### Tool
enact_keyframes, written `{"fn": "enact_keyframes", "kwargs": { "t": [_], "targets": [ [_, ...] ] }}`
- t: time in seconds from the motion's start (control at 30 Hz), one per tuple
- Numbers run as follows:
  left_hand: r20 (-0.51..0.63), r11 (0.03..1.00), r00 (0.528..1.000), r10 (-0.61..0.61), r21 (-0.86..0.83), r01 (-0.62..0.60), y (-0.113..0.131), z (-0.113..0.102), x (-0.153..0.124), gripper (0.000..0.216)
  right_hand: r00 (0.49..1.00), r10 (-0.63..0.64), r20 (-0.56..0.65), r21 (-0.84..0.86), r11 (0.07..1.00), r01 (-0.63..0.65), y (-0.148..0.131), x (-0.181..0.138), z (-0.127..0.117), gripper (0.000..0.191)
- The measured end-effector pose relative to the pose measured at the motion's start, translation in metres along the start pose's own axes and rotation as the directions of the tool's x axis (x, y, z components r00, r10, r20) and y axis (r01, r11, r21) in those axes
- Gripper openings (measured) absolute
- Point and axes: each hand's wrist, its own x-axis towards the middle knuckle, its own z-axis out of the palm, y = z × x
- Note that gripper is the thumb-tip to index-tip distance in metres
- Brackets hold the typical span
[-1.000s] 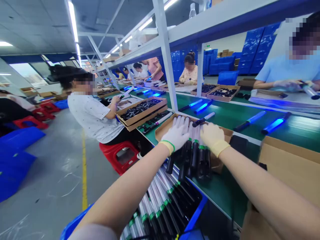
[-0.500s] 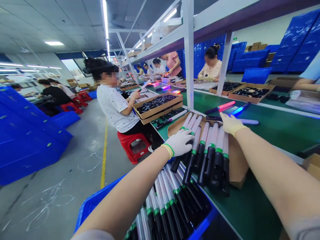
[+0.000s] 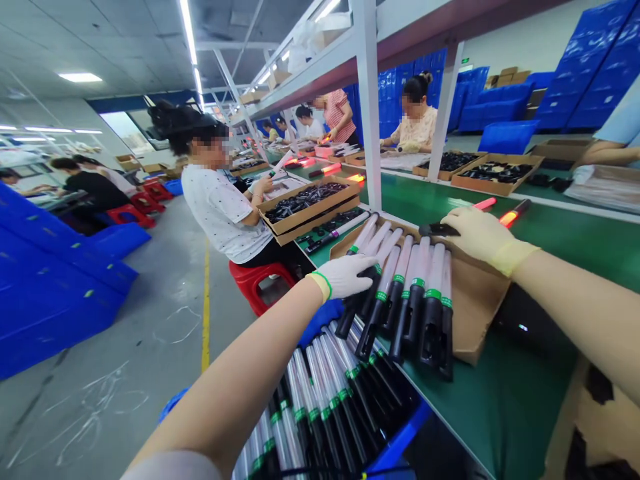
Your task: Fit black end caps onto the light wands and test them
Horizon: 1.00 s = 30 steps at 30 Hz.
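Row of light wands (image 3: 415, 293): black handles, green collars, frosted white tubes, unlit. Laid side by side, parallel, tubes resting on cardboard tray (image 3: 475, 313), handles overhanging its near edge above bench (image 3: 500, 400).

No word, number or brand name can be read anywhere in this view. A small green sign (image 3: 466, 61) is mounted high on the far wall, beside the stacked blue crates (image 3: 590, 73), but it is too small and blurred to make out. The light sticks (image 3: 415, 293) in the foreground carry only plain green bands. The nearest cardboard box (image 3: 475, 320) has a plain brown side with no print that can be read.
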Motion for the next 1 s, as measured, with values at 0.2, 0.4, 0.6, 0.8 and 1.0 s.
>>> {"fn": "enact_keyframes", "kwargs": {
  "t": [0.2, 0.4, 0.6, 0.8, 1.0],
  "targets": [
    [-0.201, 0.993, 0.974, 0.106, 0.073, -0.093, 0.068, 0.025, -0.074, 0.039, 0.92, -0.386, -0.064, 0.098, 0.915, 0.391, -0.013, -0.132, -0.035, 0.057],
    [-0.446, 0.988, 0.892, 0.077, 0.154, -0.008, 0.065, 0.087, -0.119, 0.05, 0.931, -0.335, 0.143, 0.078, 0.942, 0.327, -0.052, -0.187, 0.005, 0.063],
    [-0.574, 0.993, 0.811, -0.112, -0.036, 0.112, 0.004, 0.072, -0.079, 0.049, 0.975, -0.198, 0.097, 0.167, 0.969, 0.18, -0.11, -0.134, 0.019, 0.047],
    [-0.743, 0.92, 0.542, -0.391, -0.318, 0.228, 0.007, 0.108, -0.106, 0.056, 0.979, -0.162, 0.12, 0.204, 0.97, 0.136, -0.114, -0.145, 0.02, 0.047],
    [-0.748, 0.896, 0.511, -0.423, -0.428, 0.115, 0.054, 0.165, -0.095, 0.057, 0.98, -0.125, 0.153, 0.286, 0.955, 0.077, -0.119, -0.148, 0.03, 0.053]
  ]
}}
